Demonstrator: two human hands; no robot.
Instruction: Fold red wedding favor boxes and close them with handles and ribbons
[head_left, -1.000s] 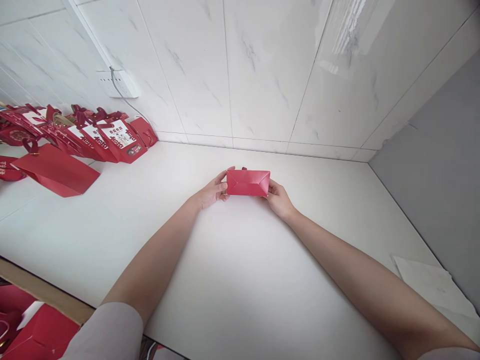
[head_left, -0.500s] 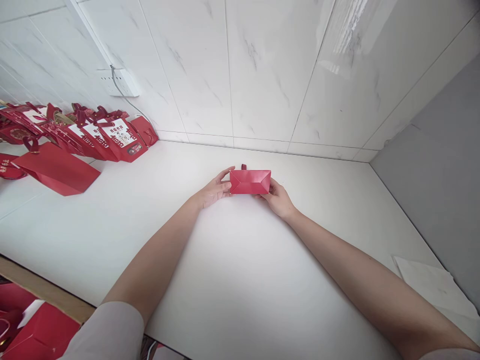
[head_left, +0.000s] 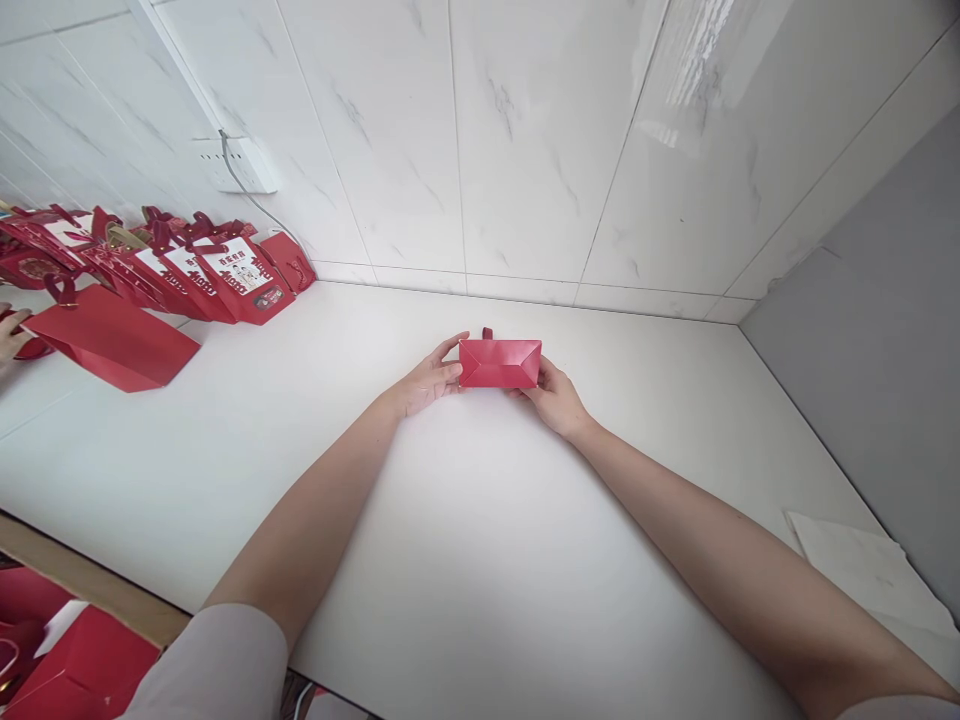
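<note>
Bag: we have the small red bag (head_left: 500,364) before us over the middle of the white table (head_left: 480,560), folded bottom facing us; whether it touches the tabletop we cannot make out.
Long axis: its folded bottom runs crosswise, from our left hand (head_left: 430,388) to our right hand (head_left: 559,398); it lies directly between them, neither being nearer.
Left fingers: clamped on the bag's left end, thumb on the near side.
Right fingers: clamped on its right end, partly hidden behind it.
Ribbon: a dark red loop (head_left: 487,334) shows past the far edge.
Behind: the tiled wall (head_left: 525,150), apart from the bag.
Left side: a row of bags (head_left: 244,275) by the wall and a plain bag (head_left: 116,335), well apart from our hands.
Far left: another person's hand (head_left: 10,333) beside a red item (head_left: 34,348).
Right side: white paper (head_left: 862,565) beyond our right forearm.
</note>
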